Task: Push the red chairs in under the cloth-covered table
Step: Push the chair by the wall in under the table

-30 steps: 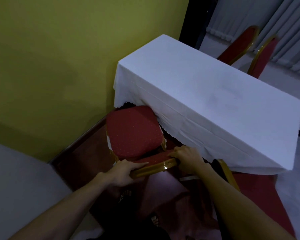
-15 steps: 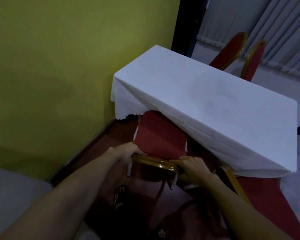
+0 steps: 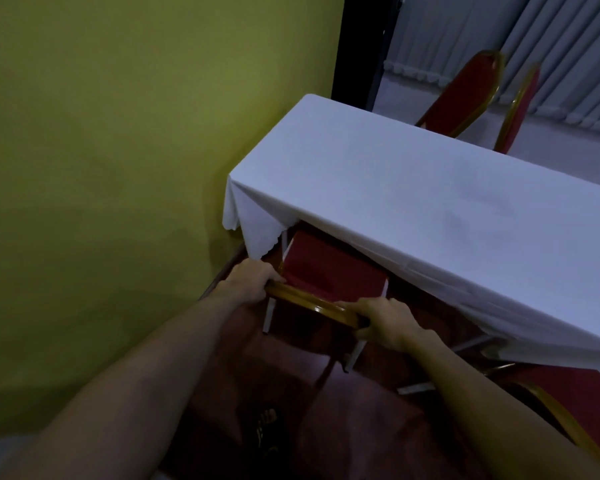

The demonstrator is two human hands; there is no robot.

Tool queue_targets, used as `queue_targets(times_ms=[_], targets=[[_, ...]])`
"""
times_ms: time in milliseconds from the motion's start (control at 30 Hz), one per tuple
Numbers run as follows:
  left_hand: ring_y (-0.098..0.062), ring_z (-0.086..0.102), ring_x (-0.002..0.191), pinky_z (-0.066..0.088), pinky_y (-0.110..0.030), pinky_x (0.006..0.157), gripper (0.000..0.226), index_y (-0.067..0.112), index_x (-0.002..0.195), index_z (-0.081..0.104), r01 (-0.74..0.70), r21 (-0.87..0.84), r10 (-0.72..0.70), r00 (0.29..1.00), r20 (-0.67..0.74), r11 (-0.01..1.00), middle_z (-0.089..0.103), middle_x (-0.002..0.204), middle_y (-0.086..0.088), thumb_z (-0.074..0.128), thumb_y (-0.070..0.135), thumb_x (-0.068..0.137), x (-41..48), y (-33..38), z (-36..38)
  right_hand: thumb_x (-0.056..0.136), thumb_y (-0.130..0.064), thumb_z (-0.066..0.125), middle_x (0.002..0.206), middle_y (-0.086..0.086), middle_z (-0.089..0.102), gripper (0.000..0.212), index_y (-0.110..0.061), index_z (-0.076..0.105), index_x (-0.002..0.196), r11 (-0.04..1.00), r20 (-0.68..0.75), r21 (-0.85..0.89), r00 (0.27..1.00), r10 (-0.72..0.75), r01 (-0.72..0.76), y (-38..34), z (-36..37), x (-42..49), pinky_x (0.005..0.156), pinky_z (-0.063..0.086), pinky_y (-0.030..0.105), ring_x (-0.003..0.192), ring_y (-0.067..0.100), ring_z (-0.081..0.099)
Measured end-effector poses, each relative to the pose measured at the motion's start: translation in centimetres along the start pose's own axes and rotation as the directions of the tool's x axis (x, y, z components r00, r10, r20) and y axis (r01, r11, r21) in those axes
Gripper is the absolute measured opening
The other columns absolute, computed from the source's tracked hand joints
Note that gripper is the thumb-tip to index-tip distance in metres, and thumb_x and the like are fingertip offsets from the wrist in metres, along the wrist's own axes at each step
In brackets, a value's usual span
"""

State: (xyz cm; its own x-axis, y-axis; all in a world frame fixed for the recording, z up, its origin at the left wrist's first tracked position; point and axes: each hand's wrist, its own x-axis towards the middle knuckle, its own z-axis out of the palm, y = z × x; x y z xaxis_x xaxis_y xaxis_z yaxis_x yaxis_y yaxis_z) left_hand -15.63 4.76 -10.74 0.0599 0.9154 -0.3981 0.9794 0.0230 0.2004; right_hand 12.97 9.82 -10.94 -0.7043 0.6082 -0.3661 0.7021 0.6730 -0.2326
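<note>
A red chair [image 3: 329,271] with a gold frame stands at the near left corner of the white-clothed table [image 3: 413,188]. Its seat is hidden under the cloth; only the backrest and two pale rear legs show. My left hand [image 3: 248,280] grips the left end of the backrest's gold top rail. My right hand [image 3: 387,320] grips the right end of the same rail. A second red chair [image 3: 582,407] sits at the lower right, its back outside the table edge.
A yellow wall [image 3: 136,168] runs close along the left of the table. Two more red chairs [image 3: 465,91] stand at the far side, before grey curtains. My sandalled foot [image 3: 269,431] rests on the dark red carpet below the chair.
The chair has slid forward under the table: its seat, fully visible a second ago, is now covered by the cloth. Both hands kept their grip on the top rail and moved forward with it.
</note>
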Motion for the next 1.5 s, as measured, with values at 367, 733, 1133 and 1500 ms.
queue_targets(times_ms=[367,733,1133,1500], targets=[[-0.026,0.060,0.113,0.047,-0.033,0.088,0.054,0.031,0.126,0.061,-0.045,0.002,0.045,0.997,-0.057,0.999,0.066,0.125,-0.002,0.054,-0.001,0.083,2.1,-7.5,-2.8,0.080,-0.033,0.060,0.107,-0.003,0.062,0.069,-0.045,0.034,0.143,1.000,0.008,0.013,1.000,-0.007,0.007,-4.3,-1.9,7.2,0.071,0.038,0.033,0.102,0.024,0.059],[-0.027,0.059,0.108,0.048,-0.035,0.083,0.056,0.032,0.124,0.062,-0.041,-0.005,0.040,0.994,-0.104,0.999,0.067,0.118,-0.006,0.054,-0.004,0.082,3.3,-10.8,-3.2,0.079,-0.035,0.060,0.097,-0.002,0.058,0.070,-0.045,0.033,0.144,1.000,-0.001,0.004,1.000,-0.025,0.025,-6.6,-2.1,9.7,0.068,0.042,0.035,0.097,0.026,0.059],[-0.028,0.061,0.108,0.046,-0.032,0.079,0.048,0.027,0.122,0.065,0.044,0.001,-0.043,0.983,-0.179,0.999,0.067,0.119,-0.008,0.054,0.000,0.084,3.6,-11.1,-2.6,0.082,-0.039,0.058,0.107,-0.002,0.061,0.070,-0.046,0.028,0.145,1.000,-0.049,0.001,0.999,0.006,-0.006,-7.1,-1.2,9.8,0.065,0.036,0.032,0.099,0.026,0.060],[-0.029,0.063,0.103,0.052,-0.035,0.080,0.052,0.035,0.125,0.061,0.054,0.031,-0.048,0.984,-0.170,0.998,0.068,0.114,-0.008,0.055,0.003,0.083,4.1,-9.5,-1.1,0.082,-0.033,0.058,0.105,0.000,0.066,0.070,-0.051,0.029,0.142,0.998,0.006,0.001,0.998,0.065,-0.065,-5.4,-2.0,8.0,0.066,0.037,0.032,0.100,0.026,0.061]])
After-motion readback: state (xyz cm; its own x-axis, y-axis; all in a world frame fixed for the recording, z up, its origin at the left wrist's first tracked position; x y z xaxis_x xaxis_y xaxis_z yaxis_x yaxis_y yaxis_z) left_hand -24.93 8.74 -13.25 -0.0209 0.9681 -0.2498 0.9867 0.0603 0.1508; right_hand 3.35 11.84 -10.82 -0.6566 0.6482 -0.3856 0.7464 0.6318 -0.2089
